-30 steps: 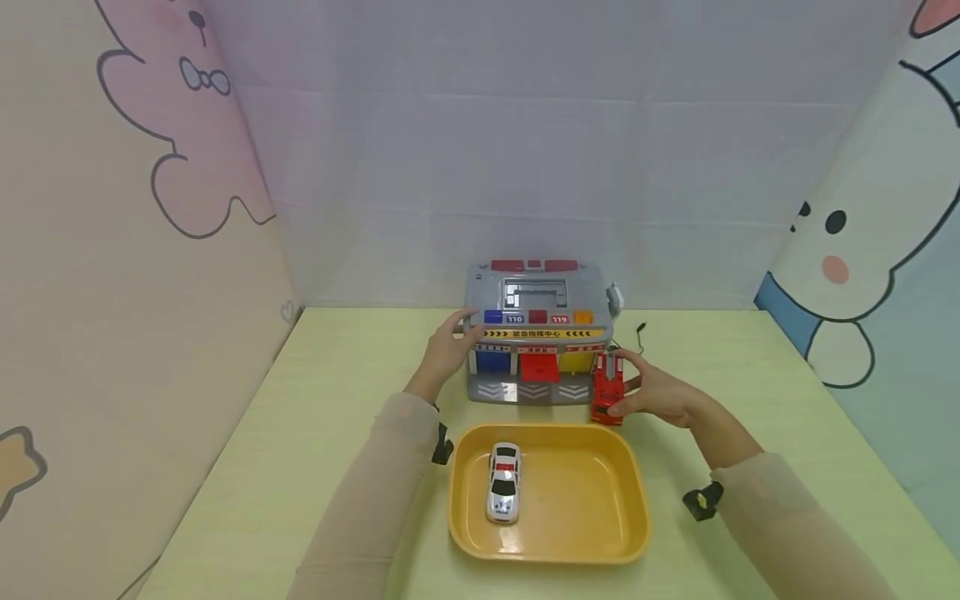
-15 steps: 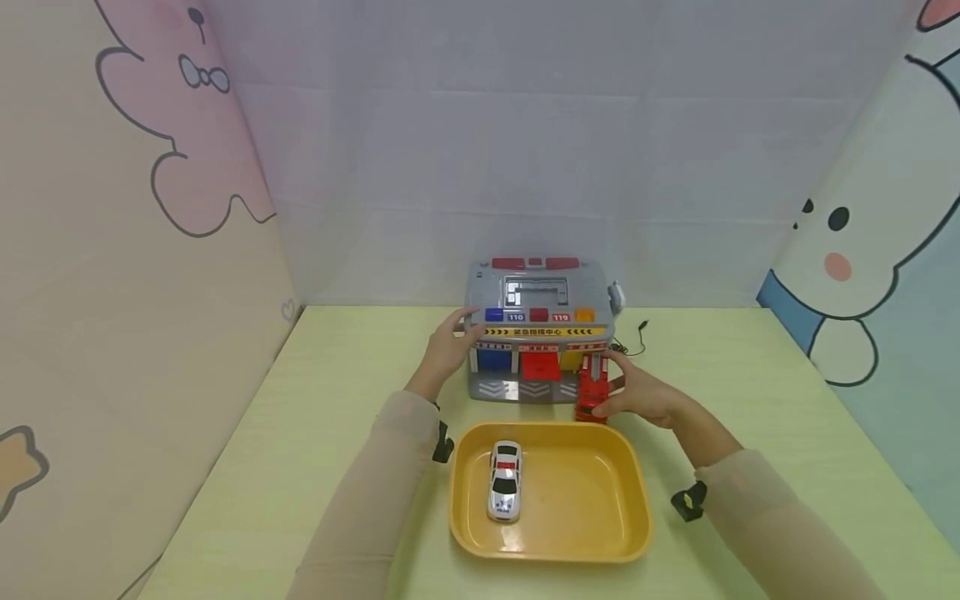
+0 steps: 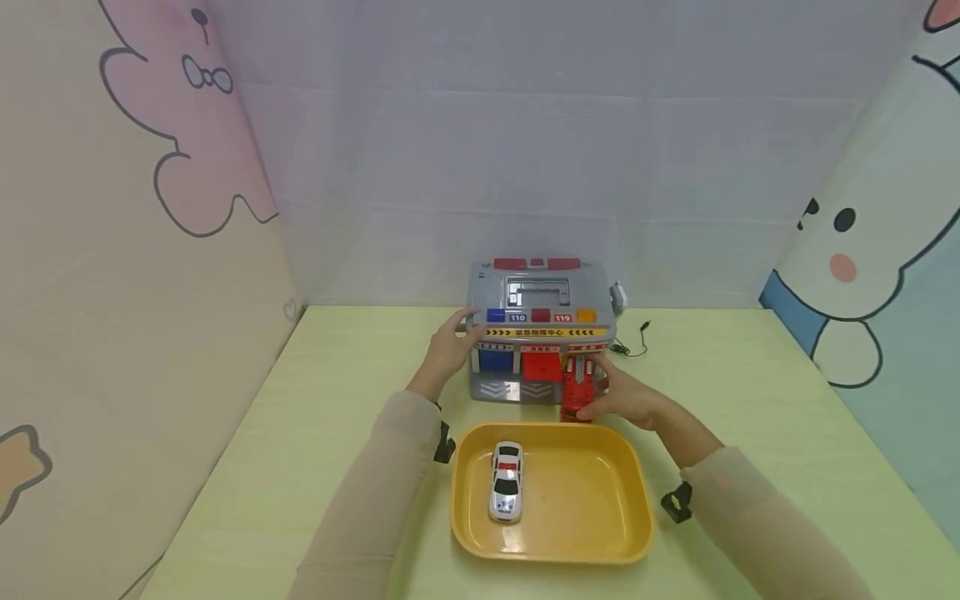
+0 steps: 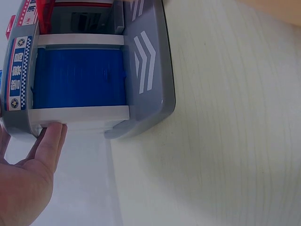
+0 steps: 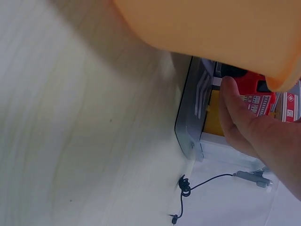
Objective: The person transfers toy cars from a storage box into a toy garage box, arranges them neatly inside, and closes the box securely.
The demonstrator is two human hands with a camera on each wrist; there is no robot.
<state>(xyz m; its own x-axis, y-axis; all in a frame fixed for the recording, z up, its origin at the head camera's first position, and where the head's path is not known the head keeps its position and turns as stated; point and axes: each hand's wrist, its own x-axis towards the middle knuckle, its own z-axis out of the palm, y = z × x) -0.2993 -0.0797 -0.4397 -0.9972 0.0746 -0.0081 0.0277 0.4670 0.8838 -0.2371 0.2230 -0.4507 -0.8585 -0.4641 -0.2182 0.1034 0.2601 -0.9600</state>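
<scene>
My right hand [image 3: 628, 400] grips a red toy fire truck [image 3: 577, 390] from its right side, thumb near the front end. The truck is before the right bay of a grey toy garage [image 3: 538, 292] and overlaps its base in the head view. Against the garage's left side rests my left hand [image 3: 450, 348]; in the left wrist view its straight fingers [image 4: 51, 143] touch the wall beside the blue door [image 4: 79, 77]. The red middle door [image 3: 542, 365] juts forward, raised. The fire truck hides most of the yellow door [image 5: 214, 115], which shows in the right wrist view.
A yellow tray [image 3: 551, 557] stands just in front of the garage and holds a white toy police car [image 3: 506, 483]. At the garage's right lies a thin black cable [image 3: 637, 346] with a plug. Printed walls border the pale tabletop [image 3: 315, 375].
My right hand has moved the fire truck leftward, from beside the garage's right edge to before its right bay. My left hand has stayed at the garage's left side.
</scene>
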